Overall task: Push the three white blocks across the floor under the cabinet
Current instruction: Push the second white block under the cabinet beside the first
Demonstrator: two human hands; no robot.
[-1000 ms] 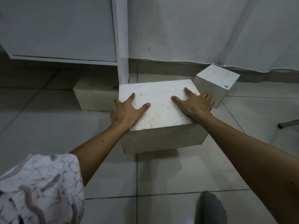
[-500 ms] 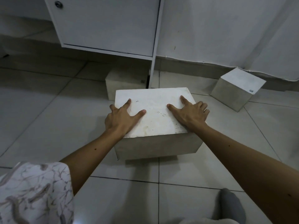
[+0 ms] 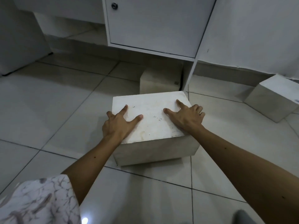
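Two bare hands rest flat on top of a large white block [image 3: 150,117] that sits on a pale tiled floor [image 3: 53,101]. The left hand [image 3: 119,125] lies near the block's left edge, thumb and first finger spread wide on the top face while the other fingers curl over the side. The right hand [image 3: 186,118] lies near the right edge in the same way, fingers spread and open, its outer fingers hooked over that side. Neither hand closes around anything; both simply press down with open palms. This hold looks meant for sliding a heavy thing along the floor rather than lifting it, with weight from both straight arms bearing on the top.

Three white blocks are in view. The one under the hands stands in the open, just in front of a white cabinet [image 3: 153,25] raised on a thin leg [image 3: 191,73]. A second block [image 3: 161,82] already sits partly in the dark gap beneath the cabinet, directly beyond the first and close against the leg; whether the two touch cannot be told. A third, smaller-looking block [image 3: 273,97] stands well apart to the right, turned at an angle near the wall [image 3: 252,29], untouched.

One cabinet door with one round lock is visible. One patterned sleeve [image 3: 38,201] shows at the lower left.
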